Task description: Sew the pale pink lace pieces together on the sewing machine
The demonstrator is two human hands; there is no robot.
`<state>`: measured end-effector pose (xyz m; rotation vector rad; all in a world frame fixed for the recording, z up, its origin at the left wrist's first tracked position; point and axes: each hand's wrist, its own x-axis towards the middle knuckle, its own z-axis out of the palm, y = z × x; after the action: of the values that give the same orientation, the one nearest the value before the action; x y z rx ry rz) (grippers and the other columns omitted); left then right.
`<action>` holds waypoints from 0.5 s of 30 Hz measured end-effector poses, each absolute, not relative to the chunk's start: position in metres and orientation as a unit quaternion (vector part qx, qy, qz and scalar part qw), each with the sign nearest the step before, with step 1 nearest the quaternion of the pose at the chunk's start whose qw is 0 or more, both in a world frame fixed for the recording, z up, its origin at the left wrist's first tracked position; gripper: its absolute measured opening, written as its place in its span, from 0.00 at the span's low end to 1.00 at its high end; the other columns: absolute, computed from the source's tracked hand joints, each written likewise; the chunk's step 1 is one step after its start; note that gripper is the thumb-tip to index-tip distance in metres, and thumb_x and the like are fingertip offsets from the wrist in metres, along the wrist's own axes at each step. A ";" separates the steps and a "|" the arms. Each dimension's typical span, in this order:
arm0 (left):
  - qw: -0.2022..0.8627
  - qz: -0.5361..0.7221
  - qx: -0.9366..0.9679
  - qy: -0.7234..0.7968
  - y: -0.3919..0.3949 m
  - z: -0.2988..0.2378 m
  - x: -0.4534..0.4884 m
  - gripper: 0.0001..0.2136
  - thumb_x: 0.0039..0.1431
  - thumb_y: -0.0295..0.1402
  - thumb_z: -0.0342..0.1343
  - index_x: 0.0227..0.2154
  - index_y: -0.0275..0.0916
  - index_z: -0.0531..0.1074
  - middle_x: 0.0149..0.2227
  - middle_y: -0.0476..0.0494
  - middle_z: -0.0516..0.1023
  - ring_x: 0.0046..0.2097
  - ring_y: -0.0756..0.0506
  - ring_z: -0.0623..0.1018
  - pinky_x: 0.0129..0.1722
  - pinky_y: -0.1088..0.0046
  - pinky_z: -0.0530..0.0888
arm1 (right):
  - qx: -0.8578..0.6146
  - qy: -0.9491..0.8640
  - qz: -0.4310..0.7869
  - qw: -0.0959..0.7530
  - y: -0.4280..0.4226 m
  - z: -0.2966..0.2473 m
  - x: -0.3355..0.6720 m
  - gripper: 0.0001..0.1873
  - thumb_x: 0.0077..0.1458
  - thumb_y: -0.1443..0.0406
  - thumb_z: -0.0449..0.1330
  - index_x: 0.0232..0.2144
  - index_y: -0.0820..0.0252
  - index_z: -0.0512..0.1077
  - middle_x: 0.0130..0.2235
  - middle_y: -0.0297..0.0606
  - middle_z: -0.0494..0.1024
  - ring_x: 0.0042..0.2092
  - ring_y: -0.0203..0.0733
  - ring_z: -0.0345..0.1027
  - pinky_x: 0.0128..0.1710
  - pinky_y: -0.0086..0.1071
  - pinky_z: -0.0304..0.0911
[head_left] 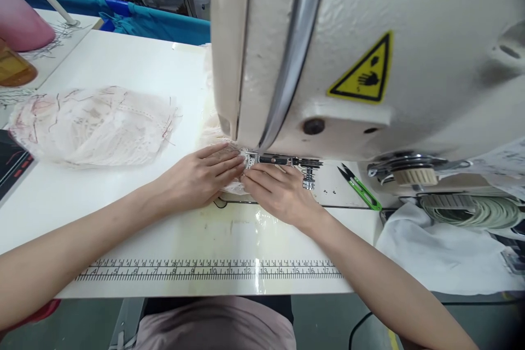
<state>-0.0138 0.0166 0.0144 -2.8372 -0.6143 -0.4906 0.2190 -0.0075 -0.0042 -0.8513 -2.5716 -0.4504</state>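
Note:
A large cream sewing machine fills the upper right, its head above my hands. Pale pink lace fabric lies under the machine head by the presser foot. My left hand rests on this fabric just left of the foot, palm down with its fingers stretched out. Right of it, my right hand has its fingers bent, fingertips at the fabric's edge beside the foot. Whether those fingertips pinch the cloth is hidden. Both hands nearly meet in front of the needle area.
More pale lace fabric with loose threads lies at left. Green thread snips lie right of my hand. A printed ruler runs along the table's front edge. White cloth and a coil of pale green elastic sit at right.

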 end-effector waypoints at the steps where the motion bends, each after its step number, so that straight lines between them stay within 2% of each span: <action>1: 0.099 -0.165 -0.959 -0.208 0.017 0.014 -0.014 0.19 0.66 0.24 0.41 0.50 0.29 0.74 0.53 0.37 0.77 0.55 0.42 0.76 0.60 0.61 0.71 | -0.301 -0.917 -0.164 0.203 -0.007 -0.004 0.218 0.11 0.60 0.75 0.55 0.40 0.58 0.73 0.41 0.31 0.79 0.46 0.34 0.68 0.40 0.31 0.61; 5: 0.101 -0.165 -0.956 -0.220 0.016 0.013 -0.014 0.19 0.66 0.24 0.41 0.51 0.32 0.74 0.52 0.38 0.77 0.56 0.43 0.76 0.61 0.60 0.70 | -0.296 -0.914 -0.153 0.231 -0.007 -0.002 0.216 0.10 0.59 0.74 0.56 0.40 0.59 0.73 0.42 0.30 0.80 0.48 0.33 0.69 0.42 0.30 0.62; 15: 0.118 -0.161 -0.946 -0.254 0.011 0.012 -0.008 0.17 0.63 0.27 0.45 0.48 0.29 0.74 0.52 0.34 0.77 0.55 0.40 0.77 0.60 0.60 0.71 | -0.286 -0.916 -0.134 0.246 -0.006 0.001 0.216 0.09 0.57 0.76 0.58 0.35 0.59 0.73 0.42 0.28 0.81 0.47 0.34 0.71 0.37 0.30 0.62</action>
<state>-0.0081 0.0115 0.0123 -2.7682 -0.7445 -0.4705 0.2156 -0.0065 0.0008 -0.7804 -2.4993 -0.3648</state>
